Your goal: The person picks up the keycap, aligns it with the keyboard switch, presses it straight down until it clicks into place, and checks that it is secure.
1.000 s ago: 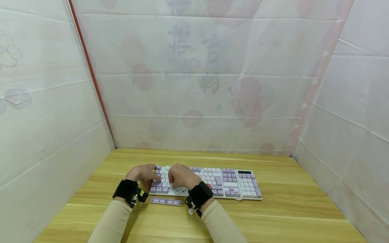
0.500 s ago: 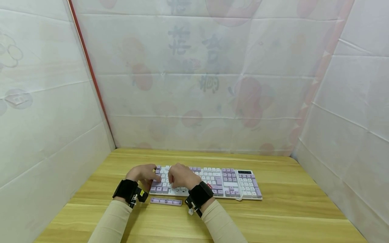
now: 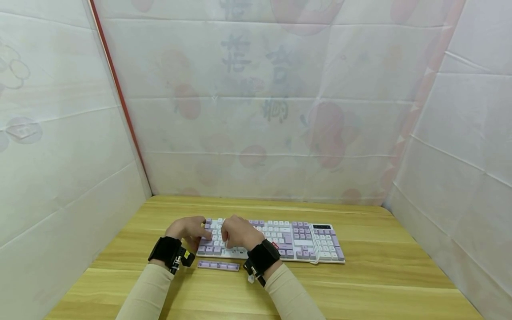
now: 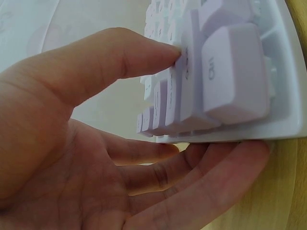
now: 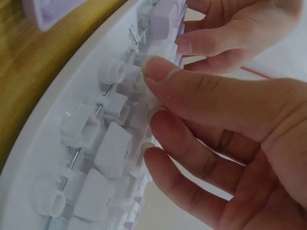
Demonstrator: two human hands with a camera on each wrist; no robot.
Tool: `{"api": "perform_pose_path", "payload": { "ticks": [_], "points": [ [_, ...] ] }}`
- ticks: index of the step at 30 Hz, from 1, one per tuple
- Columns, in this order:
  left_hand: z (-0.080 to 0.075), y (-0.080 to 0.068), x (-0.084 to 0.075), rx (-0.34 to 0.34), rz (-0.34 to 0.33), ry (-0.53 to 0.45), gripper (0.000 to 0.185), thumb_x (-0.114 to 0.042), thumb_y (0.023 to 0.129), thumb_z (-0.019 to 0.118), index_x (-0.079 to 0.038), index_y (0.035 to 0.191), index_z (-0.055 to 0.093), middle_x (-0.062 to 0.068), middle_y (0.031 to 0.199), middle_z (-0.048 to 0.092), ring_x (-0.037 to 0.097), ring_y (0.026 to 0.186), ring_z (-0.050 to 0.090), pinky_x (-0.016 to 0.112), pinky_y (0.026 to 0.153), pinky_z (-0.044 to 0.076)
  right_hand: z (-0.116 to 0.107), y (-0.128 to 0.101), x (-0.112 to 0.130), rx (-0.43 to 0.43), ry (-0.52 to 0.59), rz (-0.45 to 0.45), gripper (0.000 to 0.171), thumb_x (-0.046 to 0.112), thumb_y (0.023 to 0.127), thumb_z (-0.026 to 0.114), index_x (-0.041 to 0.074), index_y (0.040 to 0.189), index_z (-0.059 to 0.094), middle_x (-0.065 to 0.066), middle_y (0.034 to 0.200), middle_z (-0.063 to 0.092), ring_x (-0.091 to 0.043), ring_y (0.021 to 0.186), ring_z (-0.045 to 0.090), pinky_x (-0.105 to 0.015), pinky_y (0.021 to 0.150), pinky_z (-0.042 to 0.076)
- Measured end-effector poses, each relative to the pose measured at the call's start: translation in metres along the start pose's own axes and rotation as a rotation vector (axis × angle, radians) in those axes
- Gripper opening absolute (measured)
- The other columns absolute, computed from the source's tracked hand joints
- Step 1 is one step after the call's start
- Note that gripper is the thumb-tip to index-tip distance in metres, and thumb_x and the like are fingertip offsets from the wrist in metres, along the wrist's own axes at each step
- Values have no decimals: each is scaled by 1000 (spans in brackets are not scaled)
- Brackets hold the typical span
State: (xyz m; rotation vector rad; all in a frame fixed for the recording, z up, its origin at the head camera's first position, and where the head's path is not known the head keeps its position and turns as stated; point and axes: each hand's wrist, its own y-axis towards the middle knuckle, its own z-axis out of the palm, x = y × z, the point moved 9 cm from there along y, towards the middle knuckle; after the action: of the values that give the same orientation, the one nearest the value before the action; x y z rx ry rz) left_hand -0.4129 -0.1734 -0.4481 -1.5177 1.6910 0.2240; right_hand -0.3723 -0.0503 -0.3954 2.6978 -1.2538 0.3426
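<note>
A white and lilac keyboard (image 3: 302, 243) lies on the table. My left hand (image 3: 188, 229) grips its left end. In the left wrist view the thumb (image 4: 144, 52) presses on the lilac side keys and the other fingers lie along the edge below. My right hand (image 3: 240, 233) is bent down over the lower key rows. Seen from the right wrist, its thumb and index finger pinch a white keycap (image 5: 151, 97), partly hidden by them. Beside it the space bar's slot is bare, showing white mounts (image 5: 112, 71) and a metal wire (image 5: 109, 90).
The lilac space bar keycap (image 3: 218, 266) lies upside down on the wooden table (image 3: 360, 284), just in front of the keyboard. A white cable (image 3: 315, 244) lies bundled across the keyboard near the number keys. Pale sheets (image 3: 256, 133) enclose the table at the back and sides.
</note>
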Motion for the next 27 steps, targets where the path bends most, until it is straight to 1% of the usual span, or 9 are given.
{"api": "perform_pose_path", "payload": {
  "ticks": [7, 18, 23, 27],
  "points": [
    [0, 0, 0, 5, -4, -7, 78, -21, 81, 71, 4, 142, 31, 14, 100, 61, 22, 81, 65, 39, 64, 59, 1, 2, 0, -15, -21, -3, 16, 8, 71, 82, 17, 78, 71, 6, 80, 65, -4, 67, 56, -16, 57, 48],
    [1, 3, 1, 1, -3, -17, 67, -20, 81, 71, 2, 136, 39, 14, 99, 62, 24, 82, 65, 40, 65, 59, 1, 1, 0, -22, -29, -5, 17, 7, 71, 82, 19, 75, 70, 8, 79, 65, -3, 68, 56, -16, 57, 47],
    [1, 3, 1, 5, -3, -22, 67, -19, 81, 71, 1, 136, 39, 15, 98, 62, 24, 82, 65, 40, 65, 59, 1, 3, 1, -31, -51, -28, 17, 5, 72, 80, 18, 71, 69, 8, 73, 62, -2, 61, 51, -15, 53, 43],
    [0, 2, 1, 4, -2, -10, 70, -21, 81, 71, 2, 138, 37, 14, 99, 62, 23, 82, 66, 39, 65, 59, 1, 4, 2, -43, -60, -49, 19, 1, 74, 77, 16, 68, 68, 7, 70, 59, -4, 57, 42, -16, 50, 36]
  ]
}}
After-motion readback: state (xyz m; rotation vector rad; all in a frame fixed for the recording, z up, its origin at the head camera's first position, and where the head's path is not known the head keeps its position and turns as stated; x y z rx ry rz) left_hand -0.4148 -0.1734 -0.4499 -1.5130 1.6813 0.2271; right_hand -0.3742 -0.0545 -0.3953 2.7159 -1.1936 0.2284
